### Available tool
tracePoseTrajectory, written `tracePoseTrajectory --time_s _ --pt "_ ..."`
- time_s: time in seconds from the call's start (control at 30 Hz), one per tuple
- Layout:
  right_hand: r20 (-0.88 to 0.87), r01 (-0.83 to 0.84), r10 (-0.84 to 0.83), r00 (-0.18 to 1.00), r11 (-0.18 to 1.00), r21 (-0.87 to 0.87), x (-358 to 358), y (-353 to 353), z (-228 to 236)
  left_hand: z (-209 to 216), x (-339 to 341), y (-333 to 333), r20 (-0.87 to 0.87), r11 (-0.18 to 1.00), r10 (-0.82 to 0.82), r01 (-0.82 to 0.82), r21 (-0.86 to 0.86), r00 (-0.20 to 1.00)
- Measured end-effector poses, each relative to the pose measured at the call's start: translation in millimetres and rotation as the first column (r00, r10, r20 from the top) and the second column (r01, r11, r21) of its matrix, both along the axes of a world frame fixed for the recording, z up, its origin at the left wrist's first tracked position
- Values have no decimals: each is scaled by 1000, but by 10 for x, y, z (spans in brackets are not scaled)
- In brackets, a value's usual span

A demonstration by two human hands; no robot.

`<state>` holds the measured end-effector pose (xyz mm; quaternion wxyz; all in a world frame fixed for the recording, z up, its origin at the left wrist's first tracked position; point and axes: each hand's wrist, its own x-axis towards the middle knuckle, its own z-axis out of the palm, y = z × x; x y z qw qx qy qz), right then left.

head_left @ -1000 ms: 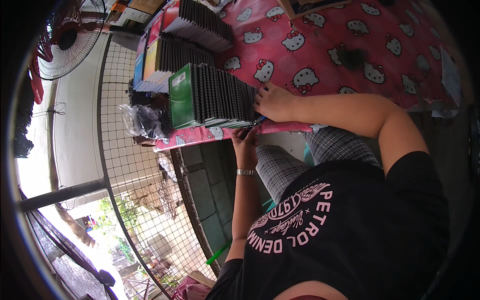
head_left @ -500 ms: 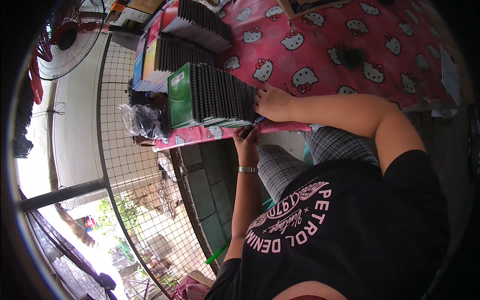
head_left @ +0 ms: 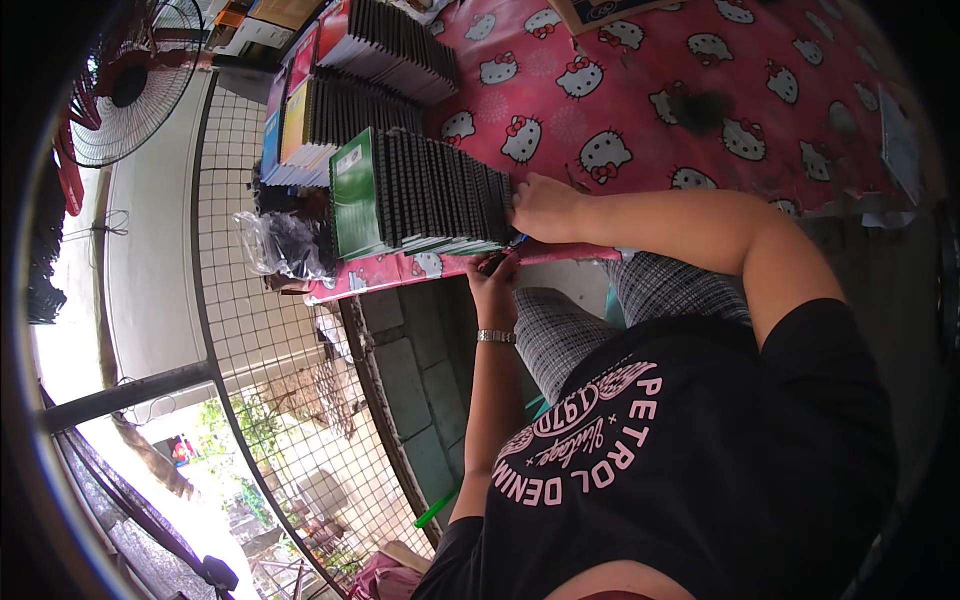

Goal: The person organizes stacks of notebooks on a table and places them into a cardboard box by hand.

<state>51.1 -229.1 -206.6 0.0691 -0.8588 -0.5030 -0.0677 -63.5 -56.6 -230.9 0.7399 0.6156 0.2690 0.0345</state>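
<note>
A row of green-covered spiral notebooks [head_left: 355, 195] stands packed on edge along the near side of the table, black coils facing up. At the row's right end my right hand [head_left: 545, 208] is closed, its bent fingers pressed on the last spiral notebook [head_left: 497, 195]. Just below, at the table's front edge, my left hand [head_left: 490, 278] is closed around a small dark object [head_left: 491, 263] whose kind I cannot make out. A small blue bit [head_left: 518, 240] shows between the two hands.
Behind the green row stand more spiral notebooks, yellow-covered [head_left: 296, 120] and red-covered [head_left: 335, 30]. Clear plastic wrapping [head_left: 280, 243] lies at the table's left end. A pink patterned tablecloth [head_left: 640, 110] covers the table. A cardboard box [head_left: 600, 12] sits at the back, a fan [head_left: 140, 85] far left.
The view has shifted very slightly. Both hands stay in nearly the same place at the end of the notebook row, with their grips unchanged.
</note>
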Motion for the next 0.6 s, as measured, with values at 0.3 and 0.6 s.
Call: tracePoseTrajectory --time_s 0.3,0.6 --pt "212 15 -60 975 978 207 12 -196 -81 -87 -51 35 32 999 48 -48 -12 998" --pt "-175 43 -66 982 990 -133 -72 -7 33 -72 23 -127 -62 982 54 -42 182 997"
